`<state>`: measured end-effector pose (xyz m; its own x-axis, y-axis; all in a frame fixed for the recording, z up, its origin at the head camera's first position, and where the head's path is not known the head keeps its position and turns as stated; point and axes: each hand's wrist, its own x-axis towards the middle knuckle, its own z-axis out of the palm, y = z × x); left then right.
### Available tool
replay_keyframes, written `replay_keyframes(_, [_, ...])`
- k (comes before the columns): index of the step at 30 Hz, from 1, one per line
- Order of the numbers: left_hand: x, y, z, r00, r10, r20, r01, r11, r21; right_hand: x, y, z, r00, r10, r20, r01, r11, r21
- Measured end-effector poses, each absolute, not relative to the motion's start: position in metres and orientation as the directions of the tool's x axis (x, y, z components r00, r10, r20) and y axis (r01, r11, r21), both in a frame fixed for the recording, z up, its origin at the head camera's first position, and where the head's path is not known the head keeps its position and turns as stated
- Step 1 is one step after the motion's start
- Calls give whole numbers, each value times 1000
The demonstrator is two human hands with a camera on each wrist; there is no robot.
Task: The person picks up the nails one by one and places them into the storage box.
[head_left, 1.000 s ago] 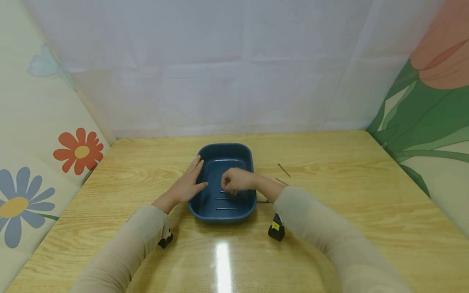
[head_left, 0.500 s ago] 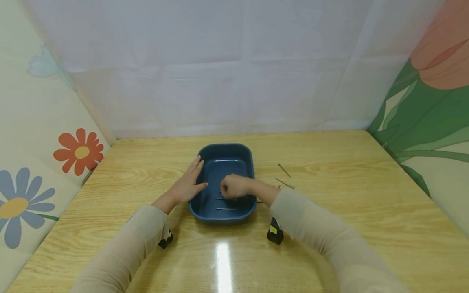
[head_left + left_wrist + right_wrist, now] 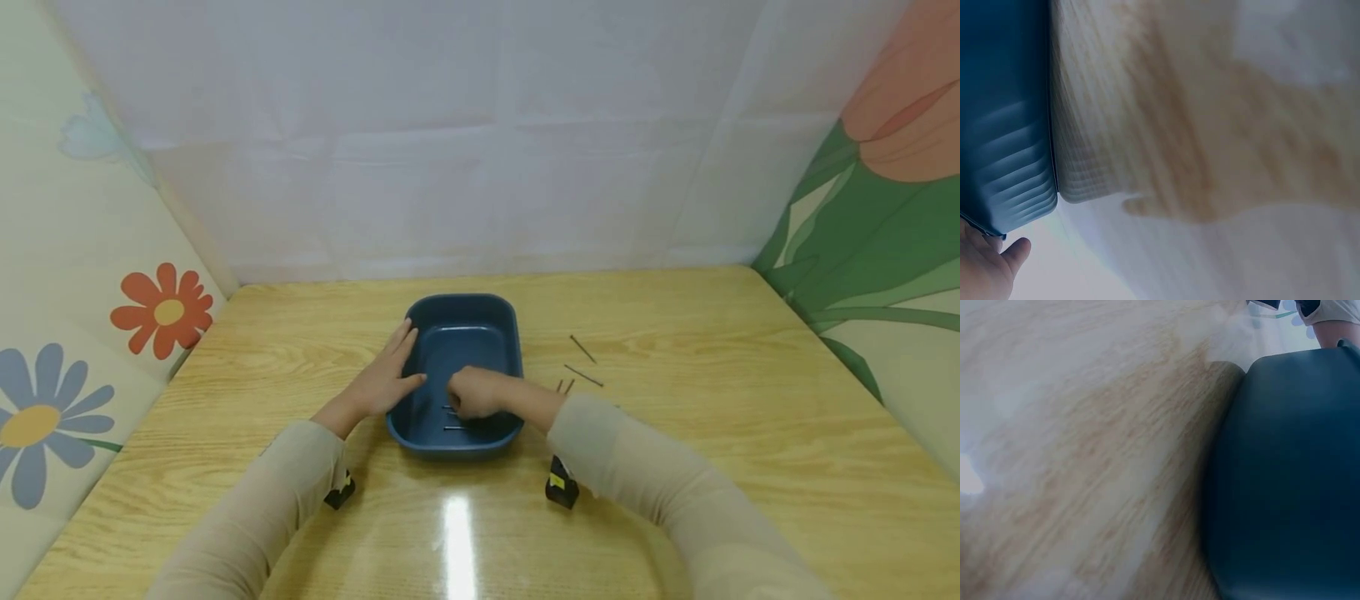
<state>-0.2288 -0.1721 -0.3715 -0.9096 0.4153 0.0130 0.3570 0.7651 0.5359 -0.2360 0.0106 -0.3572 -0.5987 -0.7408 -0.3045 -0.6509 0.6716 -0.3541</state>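
A deep blue rectangular tray [image 3: 459, 446] stands mid-table. My left hand [image 3: 378, 382] rests on its left rim, fingers straight and thumb reaching over the inside; the left wrist view catches part of this hand [image 3: 985, 265] beside the tray wall [image 3: 1007, 156]. Inside the tray, my right hand [image 3: 476, 393] is low over the floor with curled fingers. Its fingertips are hidden, so whether they pinch anything does not show. A thin dark nail [image 3: 462, 428] lies crosswise nearest the front wall, and the end of another shows by the right fingers. The right wrist view has only the tray's outer wall [image 3: 1285, 475].
Right of the tray, a nail [image 3: 582, 349] and a second nail [image 3: 583, 376] lie on the wooden table [image 3: 675, 358]. Two more thin tips poke out behind the right sleeve [image 3: 600, 429]. Black wrist devices hang under both forearms. A white cloth backs the table.
My right hand has moved toward the tray's near side and now covers more of the nails there. Tips of nails behind the right forearm have come into view. The left hand has stayed still.
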Motion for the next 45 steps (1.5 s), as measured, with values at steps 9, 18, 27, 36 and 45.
replay_keyframes(9, [-228, -172, -372, -911, 412, 16, 357, 769, 531, -232, 9, -359, -627, -717, -304, -659, 697, -285])
replay_keyframes(18, [-228, -172, -372, -910, 414, 28, 365, 767, 528, -236, 15, -356, -612, -742, -276, -627, 667, -403])
replay_keyframes(27, [-228, -171, -371, -916, 401, 15, 348, 774, 529, -242, 29, -349, -614, -764, -200, -563, 601, -568])
replay_keyframes(36, [-229, -171, -371, -918, 396, 19, 344, 771, 535, -246, 44, -343, -659, -735, -161, -463, 564, -684])
replay_keyframes(45, [-228, -171, -371, -917, 398, 18, 348, 779, 523, -250, 66, -339, -682, -720, -124, -349, 470, -811])
